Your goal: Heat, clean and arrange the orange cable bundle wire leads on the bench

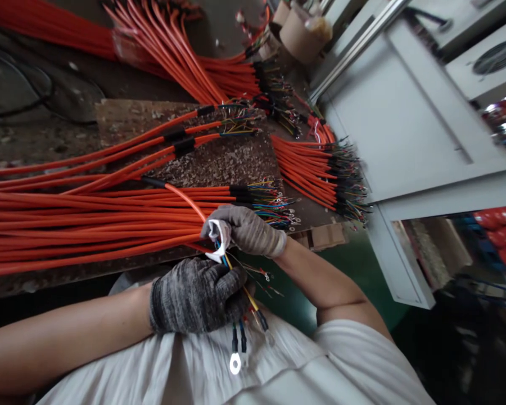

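Note:
An orange cable (188, 199) arcs down from a black sleeve to my two hands, where its stripped end fans into coloured wires. My right hand (253, 229), in a grey knit glove, is closed on a crumpled white cloth-like piece (220, 236) wrapped about the cable end. Just below it, my left hand (196, 295), in a darker grey glove, is closed around the wires (248, 292). Beneath its fingers hang black-sleeved leads, one ending in a shiny ring terminal (235, 364). Thin bare-ended wires stick out between my hands.
A row of orange cables (88, 225) lies along the table edge. More cable bundles (307, 169) lie at the right and back. A speckled board (219, 163) sits beneath some. Cardboard rolls (301, 36) stand at the back, beside a grey metal cabinet (405, 118).

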`<act>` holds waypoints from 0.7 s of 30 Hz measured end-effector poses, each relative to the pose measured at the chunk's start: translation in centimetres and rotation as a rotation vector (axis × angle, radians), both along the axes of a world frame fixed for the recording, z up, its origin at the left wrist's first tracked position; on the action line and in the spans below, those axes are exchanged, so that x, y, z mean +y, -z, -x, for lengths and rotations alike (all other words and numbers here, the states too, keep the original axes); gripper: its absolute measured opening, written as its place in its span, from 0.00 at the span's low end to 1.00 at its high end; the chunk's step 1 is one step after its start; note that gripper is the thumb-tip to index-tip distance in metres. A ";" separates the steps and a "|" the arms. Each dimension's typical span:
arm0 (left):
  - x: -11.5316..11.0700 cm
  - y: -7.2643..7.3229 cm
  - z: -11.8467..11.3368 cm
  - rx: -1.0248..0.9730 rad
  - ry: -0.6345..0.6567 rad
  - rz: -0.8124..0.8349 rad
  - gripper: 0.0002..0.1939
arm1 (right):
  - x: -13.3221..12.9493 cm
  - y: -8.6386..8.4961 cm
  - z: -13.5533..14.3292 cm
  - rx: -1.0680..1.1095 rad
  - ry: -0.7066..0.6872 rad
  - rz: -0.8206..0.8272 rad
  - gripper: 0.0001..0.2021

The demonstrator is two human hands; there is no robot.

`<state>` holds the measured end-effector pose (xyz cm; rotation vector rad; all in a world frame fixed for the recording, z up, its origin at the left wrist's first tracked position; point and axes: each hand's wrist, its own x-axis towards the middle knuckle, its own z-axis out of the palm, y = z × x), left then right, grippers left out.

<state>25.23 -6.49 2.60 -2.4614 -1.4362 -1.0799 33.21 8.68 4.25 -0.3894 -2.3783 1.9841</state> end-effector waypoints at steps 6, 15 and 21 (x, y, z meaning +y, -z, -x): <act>-0.5 -1.2 2.0 -0.182 0.036 0.039 0.14 | 0.8 2.1 -1.1 0.039 0.362 0.292 0.12; 7.4 -9.9 10.9 -0.504 -0.249 -0.132 0.17 | 1.9 -0.5 0.4 0.390 0.318 -0.129 0.13; 8.4 -4.0 16.1 0.095 -0.723 0.371 0.24 | 4.2 -3.7 2.5 0.459 0.452 -0.290 0.10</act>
